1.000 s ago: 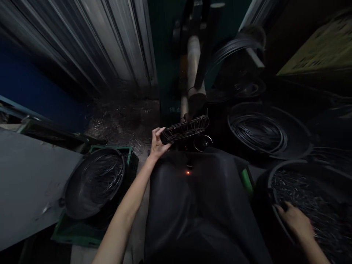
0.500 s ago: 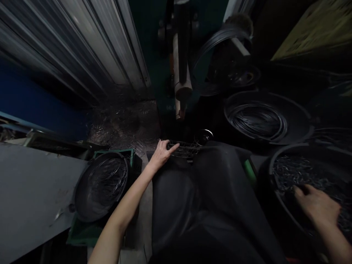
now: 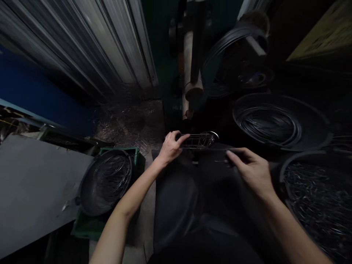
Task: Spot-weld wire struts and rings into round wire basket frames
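My left hand (image 3: 172, 148) is closed around the near end of a thin wire rack (image 3: 199, 141), held just above my lap. A shiny ring-like end (image 3: 213, 135) shows on the rack's right side. To the right, my right hand (image 3: 251, 170) is closed in a pinch above the dark apron (image 3: 189, 190). A small thin bent wire piece (image 3: 220, 160) sticks out to the left from its fingertips. The right fingers are apart from the rack. Over the rack stands a machine with a rounded bar (image 3: 193, 88) pointing down toward me.
At right is a basin (image 3: 284, 167) of small bent metal pieces, with another basin (image 3: 327, 128) of coiled wire behind it. A bowl of wire rings (image 3: 85, 205) rests on a green crate (image 3: 88, 229) at left. A grey panel (image 3: 35, 190) lies beyond it.
My right hand has come out of the basin of metal pieces and moved left over my lap with a small wire piece. My left hand keeps its hold on the rack. The view has shifted slightly.
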Tool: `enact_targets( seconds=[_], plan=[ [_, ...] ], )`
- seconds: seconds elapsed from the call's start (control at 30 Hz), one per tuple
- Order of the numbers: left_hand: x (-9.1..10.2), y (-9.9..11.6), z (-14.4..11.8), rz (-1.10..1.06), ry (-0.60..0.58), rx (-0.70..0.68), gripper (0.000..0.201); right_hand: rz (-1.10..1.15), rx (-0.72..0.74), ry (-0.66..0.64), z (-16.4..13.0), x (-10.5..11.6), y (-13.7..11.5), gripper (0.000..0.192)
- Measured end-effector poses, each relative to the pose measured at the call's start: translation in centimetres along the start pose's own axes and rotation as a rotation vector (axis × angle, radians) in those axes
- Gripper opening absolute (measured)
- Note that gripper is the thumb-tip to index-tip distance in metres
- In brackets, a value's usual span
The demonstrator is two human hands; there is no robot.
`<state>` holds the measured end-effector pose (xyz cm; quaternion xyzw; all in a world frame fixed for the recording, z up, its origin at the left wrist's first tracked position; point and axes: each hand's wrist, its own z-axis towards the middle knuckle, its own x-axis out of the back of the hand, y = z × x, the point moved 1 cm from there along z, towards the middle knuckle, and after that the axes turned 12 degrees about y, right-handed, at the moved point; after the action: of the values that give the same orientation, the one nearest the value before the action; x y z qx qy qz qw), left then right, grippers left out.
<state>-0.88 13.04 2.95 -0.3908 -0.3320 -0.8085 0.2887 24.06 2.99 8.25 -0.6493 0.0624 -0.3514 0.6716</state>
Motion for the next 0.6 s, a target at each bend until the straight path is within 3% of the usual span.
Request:
enact_targets(
  seconds=[0.1, 0.13, 0.2, 0.3, 0.4, 0.5, 0.6],
  plan=[
    [0.8, 1.1, 0.9, -0.075, 0.072, 0.079, 0.063, -0.176, 0.338, 0.140, -0.2, -0.4, 0.4, 0.030],
    [1.0, 1.3, 1.0, -0.110, 0.094, 0.101, 0.060, -0.253, 0.436, 0.164, -0.4, -0.3, 1.5, 0.030],
    [1.4, 1.5, 1.2, -0.178, 0.126, 0.137, 0.059, -0.367, 0.551, 0.085, -0.6, -0.2, 4.9, 0.036],
    [1.8, 1.7, 1.3, -0.251, 0.140, 0.174, 0.069, -0.392, 0.500, -0.097, -0.8, -0.4, 10.3, 0.045],
    [2.0, 1.8, 1.5, -0.262, 0.146, 0.184, 0.068, -0.357, 0.380, -0.131, -0.8, -0.4, 12.5, 0.049],
    [2.1, 2.0, 1.6, -0.241, 0.150, 0.195, 0.066, -0.334, 0.206, -0.173, -0.5, -0.1, 10.8, 0.050],
    [2.0, 2.4, 1.7, -0.197, 0.138, 0.186, 0.065, -0.156, 0.039, -0.159, -0.1, -1.1, 6.2, 0.045]
  ],
)
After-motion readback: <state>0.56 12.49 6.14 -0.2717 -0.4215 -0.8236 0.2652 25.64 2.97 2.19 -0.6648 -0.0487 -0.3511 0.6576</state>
